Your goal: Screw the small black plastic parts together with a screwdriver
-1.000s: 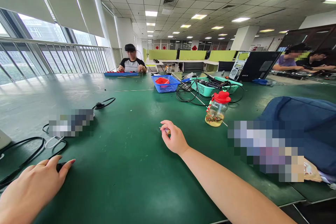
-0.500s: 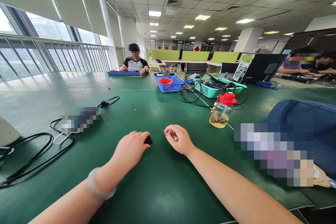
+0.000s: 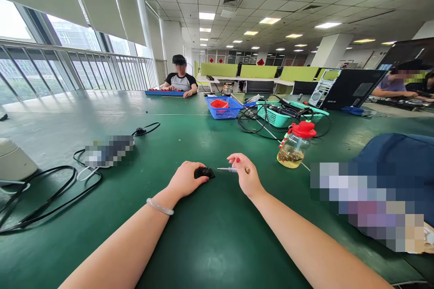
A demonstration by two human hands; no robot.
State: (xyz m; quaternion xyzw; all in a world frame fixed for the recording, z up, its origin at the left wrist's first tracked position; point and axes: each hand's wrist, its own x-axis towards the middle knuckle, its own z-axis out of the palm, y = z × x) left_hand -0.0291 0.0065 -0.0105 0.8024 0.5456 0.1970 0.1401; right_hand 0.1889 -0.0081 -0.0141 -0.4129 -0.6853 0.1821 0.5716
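Observation:
My left hand point(image 3: 188, 179) is closed around a small black block-like piece point(image 3: 204, 172) with a speckled, shiny face, low over the green tabletop point(image 3: 217, 235). A short gap to the right of it, my right hand point(image 3: 247, 176) grips a small screwdriver point(image 3: 231, 170) with a clear handle. The screwdriver lies nearly level, its thin metal tip pointing left at the black piece without touching it. My fingers hide part of the handle and the far side of the black piece.
A red-lidded bottle point(image 3: 295, 144) stands to the right, before a teal basket point(image 3: 283, 117) of cables and a blue basket point(image 3: 224, 108). A dark blue bag point(image 3: 400, 162) lies at right, black cables point(image 3: 44, 207) at left. Across the table sits a person point(image 3: 180, 80).
The black piece has turned so its speckled face shows. The screwdriver has swung so its tip points left, and both hands appear farther right as the view shifted.

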